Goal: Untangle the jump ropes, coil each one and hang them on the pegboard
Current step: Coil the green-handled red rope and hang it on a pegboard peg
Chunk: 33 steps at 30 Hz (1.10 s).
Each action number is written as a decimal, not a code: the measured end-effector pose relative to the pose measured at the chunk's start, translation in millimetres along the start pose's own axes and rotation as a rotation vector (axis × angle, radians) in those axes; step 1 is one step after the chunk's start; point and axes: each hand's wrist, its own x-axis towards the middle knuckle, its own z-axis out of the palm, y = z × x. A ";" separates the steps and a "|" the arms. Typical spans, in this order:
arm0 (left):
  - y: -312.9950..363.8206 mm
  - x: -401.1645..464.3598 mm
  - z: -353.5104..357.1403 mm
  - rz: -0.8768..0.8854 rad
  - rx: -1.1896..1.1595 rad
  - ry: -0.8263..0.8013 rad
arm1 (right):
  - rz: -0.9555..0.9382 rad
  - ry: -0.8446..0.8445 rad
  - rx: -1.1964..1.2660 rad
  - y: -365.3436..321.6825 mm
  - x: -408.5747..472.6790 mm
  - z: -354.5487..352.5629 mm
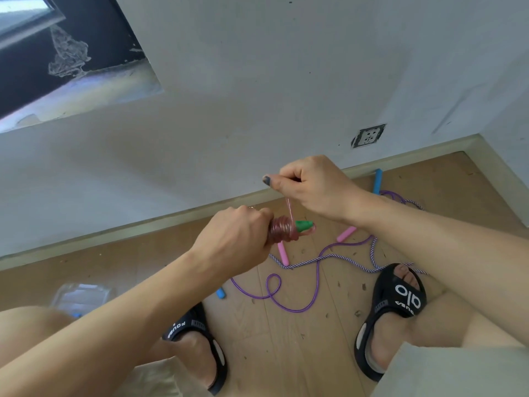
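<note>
A pink rope (283, 231) is being wound into tight turns around its green handle (304, 225), held in the air above a wooden floor (289, 336). The left hand (237, 239) grips the handle end, fingers curled fully round it, which keeps the bundle steady while the turns stack up side by side. The right hand (312, 186) is raised just above and beyond it, thumb and fingers pinched together on the free strand, which runs taut from the pinch down to the coil; the tension is likely what keeps the turns snug. Both hands are closed on the rope, with no gap visible between the fingers. This rope seems nearly coiled, though the hidden part inside the left fist cannot be judged. Below, on the floor toward the wall (257, 81), a purple rope (286, 293) lies in loose loops, crossing a purple-and-white braided rope (323, 257). Two pink handles (346, 234) lie near the skirting board, and a blue handle (377, 181) rests against it, with another blue end (221, 293) nearer the person's feet. These ropes look not yet coiled. The person squats in black sandals (400, 308). A wall socket (369, 136) sits low on the wall. No pegboard is in view.
</note>
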 end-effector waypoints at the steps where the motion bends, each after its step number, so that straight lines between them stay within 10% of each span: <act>1: 0.0 -1.6 -0.3 0.034 -0.035 0.044 | 0.035 -0.023 0.029 3.2 0.0 2.7; 9: -10.8 -1.7 -11.6 -0.122 -0.567 0.324 | 0.288 0.005 0.362 6.0 -9.2 29.0; 14: -30.5 14.0 -2.9 -0.511 -0.674 0.166 | 0.167 0.061 0.144 -3.5 -27.2 39.1; 24: -31.6 15.4 13.8 -0.545 -0.554 -0.089 | -0.224 0.002 -0.395 -8.6 -41.2 39.7; 33: -31.4 18.8 1.3 -0.633 -0.961 -0.055 | 0.001 -0.148 -0.228 -9.1 -34.4 33.4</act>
